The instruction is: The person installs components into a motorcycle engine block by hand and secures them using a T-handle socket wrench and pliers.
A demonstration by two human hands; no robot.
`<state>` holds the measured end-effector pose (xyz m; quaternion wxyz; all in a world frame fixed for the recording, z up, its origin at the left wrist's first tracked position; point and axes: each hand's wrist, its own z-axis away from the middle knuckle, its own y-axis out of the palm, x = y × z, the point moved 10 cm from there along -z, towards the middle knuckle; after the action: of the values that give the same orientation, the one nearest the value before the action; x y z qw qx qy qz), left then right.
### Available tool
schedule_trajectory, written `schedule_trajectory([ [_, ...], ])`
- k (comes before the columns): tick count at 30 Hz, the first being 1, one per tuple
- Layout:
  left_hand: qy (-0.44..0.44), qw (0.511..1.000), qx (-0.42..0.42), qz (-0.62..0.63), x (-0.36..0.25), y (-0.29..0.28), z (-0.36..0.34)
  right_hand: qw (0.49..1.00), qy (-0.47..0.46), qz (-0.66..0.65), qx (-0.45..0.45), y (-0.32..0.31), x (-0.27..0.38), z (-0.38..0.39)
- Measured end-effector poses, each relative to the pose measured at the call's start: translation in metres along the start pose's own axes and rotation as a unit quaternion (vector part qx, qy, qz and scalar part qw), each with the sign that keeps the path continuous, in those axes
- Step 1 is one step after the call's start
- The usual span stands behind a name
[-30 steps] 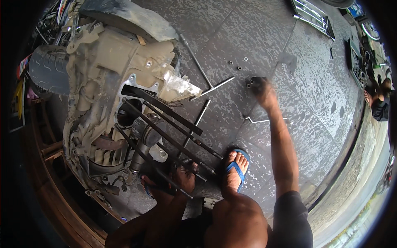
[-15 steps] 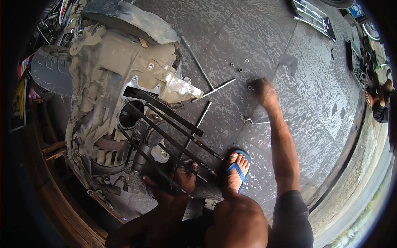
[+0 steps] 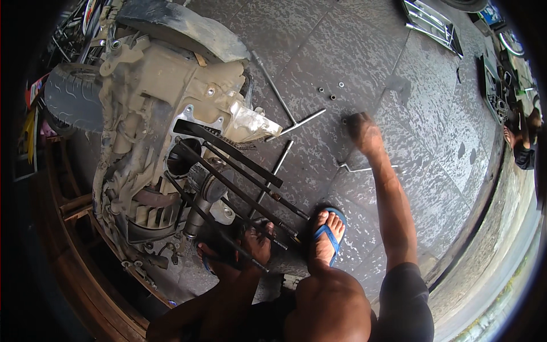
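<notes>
My right hand [image 3: 365,135] reaches down to the tiled floor with its fingers curled together. A small nut [image 3: 345,121] shows right beside its fingertips; whatever they pinch is hidden. Close to my foot, my left hand [image 3: 256,244] is closed, partly behind long threaded studs [image 3: 239,195], and I cannot make out what is in it. The studs stick out of a dirty engine crankcase [image 3: 154,85] at the left. A piston [image 3: 215,188] hangs out of its round bore, beside a flat dark chain guide [image 3: 239,157].
Several small nuts [image 3: 333,97] lie beyond my right hand. A T-handle wrench [image 3: 294,124], another metal bar [image 3: 277,165] and a bent rod [image 3: 364,168] rest on the floor. A tyre [image 3: 74,94] stands far left. A raised ledge [image 3: 484,211] runs along the right.
My right hand has shifted slightly down and turned a little, staying beside the same nut. My left hand has barely moved.
</notes>
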<state>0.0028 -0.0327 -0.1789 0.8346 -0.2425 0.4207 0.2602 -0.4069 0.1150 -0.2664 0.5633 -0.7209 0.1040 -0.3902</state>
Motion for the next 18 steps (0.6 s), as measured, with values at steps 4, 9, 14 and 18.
schedule_trajectory([
  [4,-0.117,0.984,-0.082,0.106,0.012,-0.002,0.007,0.999,0.027,-0.044,-0.01,-0.007,0.019,-0.005],
  [9,-0.092,0.992,-0.056,0.073,0.01,-0.001,0.004,0.999,0.038,-0.016,0.014,0.002,0.019,-0.011],
  [14,-0.039,0.996,-0.061,-0.049,-0.011,-0.003,0.003,0.999,-0.018,-0.049,0.007,-0.012,0.033,-0.016],
  [18,-0.015,0.995,-0.04,-0.093,-0.023,-0.003,0.003,0.998,-0.048,-0.029,-0.028,-0.014,0.034,-0.012],
])
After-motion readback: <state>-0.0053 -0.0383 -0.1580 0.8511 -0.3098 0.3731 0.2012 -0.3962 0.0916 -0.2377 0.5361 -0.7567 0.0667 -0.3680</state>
